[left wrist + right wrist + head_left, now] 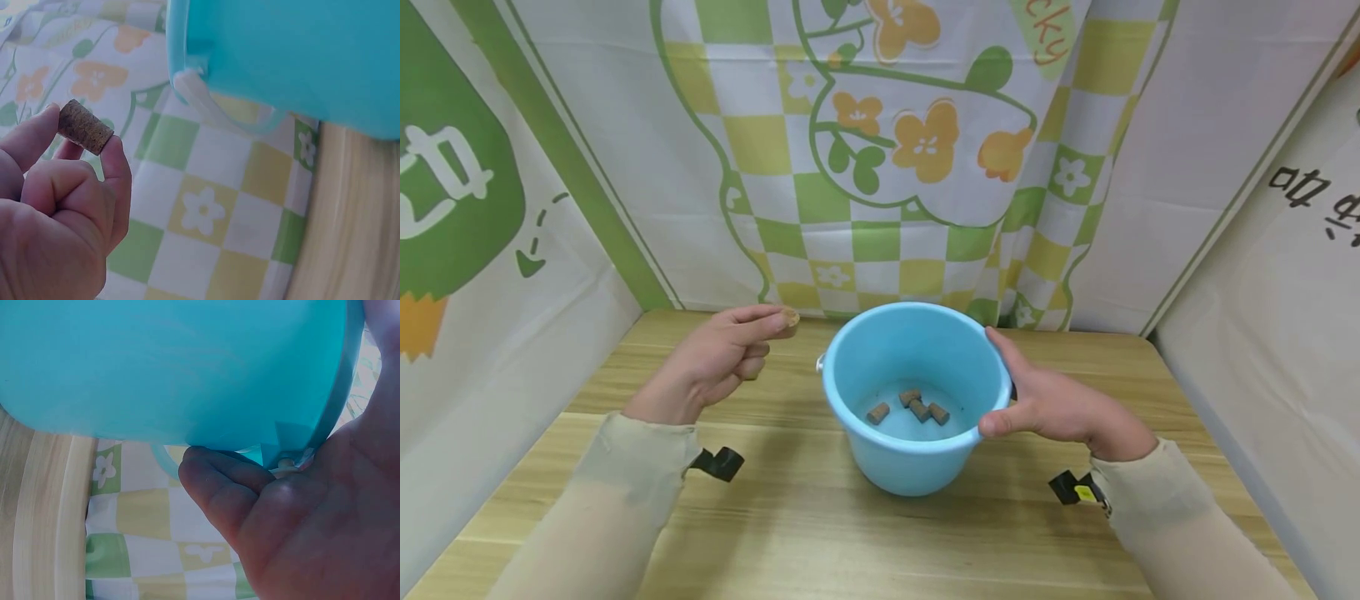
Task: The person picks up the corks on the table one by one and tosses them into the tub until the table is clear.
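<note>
A brown cork (85, 127) is pinched between the thumb and fingertips of my left hand (718, 354), up to the left of the light blue bucket (898, 471). In the head view only the end of that cork (791, 320) shows past the fingers. The bucket stands upright on the table, and several more corks (918, 409) lie loose on its bottom. My right hand (1056, 404) grips the bucket's right rim, thumb at the near side of the rim and other fingers against the outer wall (169, 375).
The wooden table (790, 525) carries the bucket. Behind it hangs a checked, flowered cloth (880, 242), with white printed cloth walls (1262, 333) on both sides. A pale bucket handle (219, 115) hangs at the bucket's back. Black straps (718, 463) sit at both wrists.
</note>
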Demonstrator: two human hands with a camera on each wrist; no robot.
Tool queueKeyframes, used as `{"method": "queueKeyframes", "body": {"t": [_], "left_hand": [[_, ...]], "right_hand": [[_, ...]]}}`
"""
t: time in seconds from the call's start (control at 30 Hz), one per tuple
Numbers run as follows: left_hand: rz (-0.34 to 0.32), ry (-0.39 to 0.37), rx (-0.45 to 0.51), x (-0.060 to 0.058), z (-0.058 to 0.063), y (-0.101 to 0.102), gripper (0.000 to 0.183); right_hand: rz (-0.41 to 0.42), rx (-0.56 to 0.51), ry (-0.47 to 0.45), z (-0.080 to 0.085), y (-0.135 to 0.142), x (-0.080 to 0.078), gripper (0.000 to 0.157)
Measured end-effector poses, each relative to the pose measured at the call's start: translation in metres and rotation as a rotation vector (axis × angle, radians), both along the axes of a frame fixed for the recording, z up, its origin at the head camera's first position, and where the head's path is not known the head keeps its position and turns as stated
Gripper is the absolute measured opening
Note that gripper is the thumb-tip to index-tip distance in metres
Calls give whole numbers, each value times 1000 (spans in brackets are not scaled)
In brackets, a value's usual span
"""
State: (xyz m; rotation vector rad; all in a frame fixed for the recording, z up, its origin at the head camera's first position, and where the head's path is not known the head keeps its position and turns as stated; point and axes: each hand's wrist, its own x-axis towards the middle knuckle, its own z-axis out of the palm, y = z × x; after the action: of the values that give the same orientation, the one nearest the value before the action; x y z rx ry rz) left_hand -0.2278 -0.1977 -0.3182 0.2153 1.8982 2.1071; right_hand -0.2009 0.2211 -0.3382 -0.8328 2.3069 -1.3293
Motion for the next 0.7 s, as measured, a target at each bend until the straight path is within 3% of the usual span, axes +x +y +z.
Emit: {"method": "queueKeyframes", "body": {"t": [0.33,0.7], "left_hand": [[-40,69,-44,5,16,24,41],[-50,96,-97,13,28,44,41]], "right_hand": [[-8,21,1,1,0,0,126],[-14,20,1,1,0,1,128]]}}
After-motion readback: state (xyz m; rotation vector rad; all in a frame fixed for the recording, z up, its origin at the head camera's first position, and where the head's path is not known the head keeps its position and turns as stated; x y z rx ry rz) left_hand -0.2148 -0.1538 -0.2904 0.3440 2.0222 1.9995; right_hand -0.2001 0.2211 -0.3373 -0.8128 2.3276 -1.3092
